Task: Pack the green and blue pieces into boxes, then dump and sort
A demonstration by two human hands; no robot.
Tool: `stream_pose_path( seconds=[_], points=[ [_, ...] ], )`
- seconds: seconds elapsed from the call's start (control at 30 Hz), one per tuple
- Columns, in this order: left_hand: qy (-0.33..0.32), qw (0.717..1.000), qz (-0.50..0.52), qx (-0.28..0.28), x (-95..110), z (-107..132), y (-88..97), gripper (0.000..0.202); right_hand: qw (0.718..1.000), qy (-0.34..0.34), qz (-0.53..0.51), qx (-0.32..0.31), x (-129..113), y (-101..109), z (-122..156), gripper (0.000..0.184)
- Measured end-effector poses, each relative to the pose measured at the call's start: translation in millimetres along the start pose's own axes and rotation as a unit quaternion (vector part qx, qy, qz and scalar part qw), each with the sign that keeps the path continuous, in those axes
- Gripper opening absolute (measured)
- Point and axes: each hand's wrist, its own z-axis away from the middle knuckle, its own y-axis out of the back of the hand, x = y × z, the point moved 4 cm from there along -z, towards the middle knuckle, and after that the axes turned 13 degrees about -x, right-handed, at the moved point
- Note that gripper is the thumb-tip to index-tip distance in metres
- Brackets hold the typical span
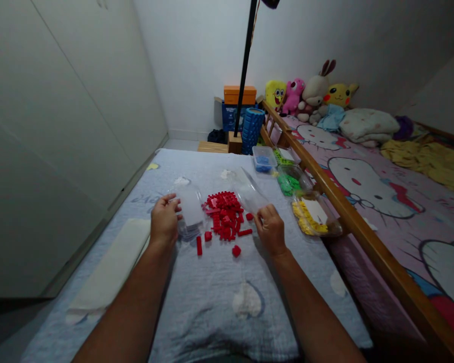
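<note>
A loose pile of red toy building bricks [224, 212] lies on the bed-sheet-like cloth between my hands, with several single bricks scattered at its near side. My left hand [165, 222] is beside the left edge of a clear plastic container [190, 229] with a white card [189, 204] on or in it. Its fingers are apart and slightly curled; whether they touch the plastic is unclear. On the right, my right hand [270, 227] pinches the near end of a clear plastic piece [246, 189], tilted beside the pile. Whether that is a bag or a container I cannot tell.
Along the right edge stand clear boxes of blue pieces [264, 162], green pieces [288, 182] and yellow pieces [310, 217]. A folded white cloth or board [111, 264] lies at left. A wooden bed rail [336, 199] borders the right; a black pole [245, 68] rises behind.
</note>
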Motion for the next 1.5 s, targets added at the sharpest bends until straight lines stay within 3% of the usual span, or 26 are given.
stream_pose_path(
  seconds=[0.17, 0.33, 0.47, 0.6, 0.7, 0.87, 1.07, 1.13, 1.23, 1.3, 1.4, 1.5],
  points=[
    [-0.052, 0.998, -0.006, 0.032, 11.6, -4.9, 10.6, 0.040, 0.982, -0.087, -0.152, 0.069, 9.0, 11.0, -2.5, 0.019],
    [-0.132, 0.990, -0.038, 0.028, 22.3, -1.2, 10.0, 0.040, 0.906, -0.186, -0.359, 0.124, 22.4, 19.2, -11.4, 0.025],
    [-0.235, 0.963, -0.129, 0.010, 31.7, 12.6, 0.6, 0.034, 0.854, -0.204, -0.470, 0.090, 24.4, 21.3, -26.2, 0.029],
    [-0.383, 0.880, -0.281, -0.003, 46.6, 36.3, -18.4, 0.026, 0.827, -0.225, -0.515, -0.003, 13.7, 9.2, -38.2, 0.031],
    [-0.451, 0.800, -0.391, -0.057, 48.9, 52.9, -42.5, 0.025, 0.815, -0.229, -0.530, -0.044, 3.8, -4.2, -42.2, 0.034],
    [-0.474, 0.702, -0.512, -0.144, 32.9, 70.2, -77.9, 0.027, 0.799, -0.256, -0.539, -0.077, -1.6, -23.2, -39.2, 0.037],
    [-0.487, 0.623, -0.578, -0.202, 20.5, 76.1, -98.1, 0.027, 0.760, -0.254, -0.594, -0.069, -6.6, -26.4, -35.3, 0.040],
    [-0.481, 0.610, -0.590, -0.222, 17.1, 75.3, -101.5, 0.028, 0.760, -0.253, -0.595, -0.070, -8.4, -25.8, -36.0, 0.043],
    [-0.461, 0.621, -0.585, -0.243, 13.1, 74.0, -102.7, 0.027, 0.773, -0.256, -0.575, -0.081, -9.4, -27.2, -37.8, 0.041],
    [-0.454, 0.649, -0.562, -0.237, 14.1, 71.9, -99.5, 0.026, 0.777, -0.261, -0.568, -0.079, -8.6, -28.9, -38.7, 0.039],
    [-0.408, 0.752, -0.496, -0.146, 22.2, 56.3, -82.4, 0.035, 0.779, -0.268, -0.562, -0.072, -6.5, -30.5, -39.3, 0.034],
    [-0.277, 0.885, -0.370, -0.059, 25.1, 26.1, -54.8, 0.056, 0.785, -0.271, -0.552, -0.072, -4.5, -30.4, -39.1, 0.033]
  ],
)
